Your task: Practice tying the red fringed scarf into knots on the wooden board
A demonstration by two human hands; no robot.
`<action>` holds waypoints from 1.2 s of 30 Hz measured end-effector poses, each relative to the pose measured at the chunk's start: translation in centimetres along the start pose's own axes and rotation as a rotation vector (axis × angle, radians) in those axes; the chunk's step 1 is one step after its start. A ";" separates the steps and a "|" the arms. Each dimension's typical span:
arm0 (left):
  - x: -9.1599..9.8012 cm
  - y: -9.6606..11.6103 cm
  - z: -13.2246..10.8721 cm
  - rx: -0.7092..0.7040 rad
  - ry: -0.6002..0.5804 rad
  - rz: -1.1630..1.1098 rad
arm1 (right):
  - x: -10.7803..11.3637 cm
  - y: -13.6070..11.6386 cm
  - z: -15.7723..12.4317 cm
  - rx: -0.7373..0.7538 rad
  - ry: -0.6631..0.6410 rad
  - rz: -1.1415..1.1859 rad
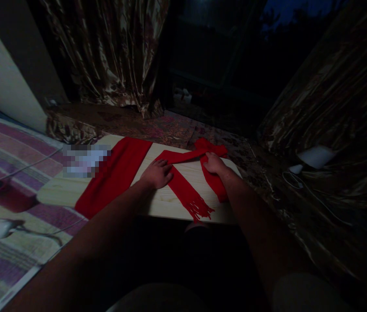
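Note:
A narrow red scarf (183, 187) with a fringed end lies bent on a pale wooden board (160, 203). My left hand (158, 174) rests on the scarf's left-hand fold, fingers laid flat and pressing it to the wood. From that fold one strip runs right to a bunched part (208, 146) at the far edge, and the fringed strip slants toward me. At the bunched part, my right hand (215, 164) has the scarf between thumb and fingers; another strip hangs down beneath it. A wide red cloth (113, 175) lies across the board's left side; I cannot tell whether it joins the scarf.
A blurred-out pale item (87, 160) sits at the board's left end. Beside it, on striped bedding (17, 151), are a red cylindrical object (6, 195) and a white plug with cable (1, 229). Patterned curtains (112, 56) hang behind. A white object (316, 156) and cable lie right.

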State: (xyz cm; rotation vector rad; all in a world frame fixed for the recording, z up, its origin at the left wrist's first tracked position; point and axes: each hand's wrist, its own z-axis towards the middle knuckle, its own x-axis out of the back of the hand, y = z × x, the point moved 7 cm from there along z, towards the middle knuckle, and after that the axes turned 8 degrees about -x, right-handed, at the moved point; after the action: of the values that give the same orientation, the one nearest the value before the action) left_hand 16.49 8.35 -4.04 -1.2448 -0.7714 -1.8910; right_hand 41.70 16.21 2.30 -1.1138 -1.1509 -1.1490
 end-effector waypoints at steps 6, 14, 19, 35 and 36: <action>0.2 0.1 0.0 0.002 0.015 -0.015 | -1.0 1.2 0.5 -0.074 0.003 0.138; 0.2 0.1 0.0 0.001 -0.006 0.004 | -1.7 2.4 -0.1 -0.228 -0.197 0.258; 0.1 0.1 0.0 -0.001 -0.003 -0.006 | -2.6 2.1 -0.8 -0.292 -0.309 0.435; 0.1 0.0 0.1 0.009 0.012 -0.018 | 2.9 6.4 -7.2 -0.139 -0.372 -0.091; 0.1 0.0 0.0 0.008 0.014 -0.020 | 2.9 7.1 -8.2 -0.136 -0.420 -0.077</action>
State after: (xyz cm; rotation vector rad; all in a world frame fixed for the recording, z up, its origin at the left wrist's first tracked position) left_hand 16.47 8.38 -3.94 -1.2214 -0.7858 -1.9087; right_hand 49.56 8.45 4.17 -1.4738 -1.4625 -1.0931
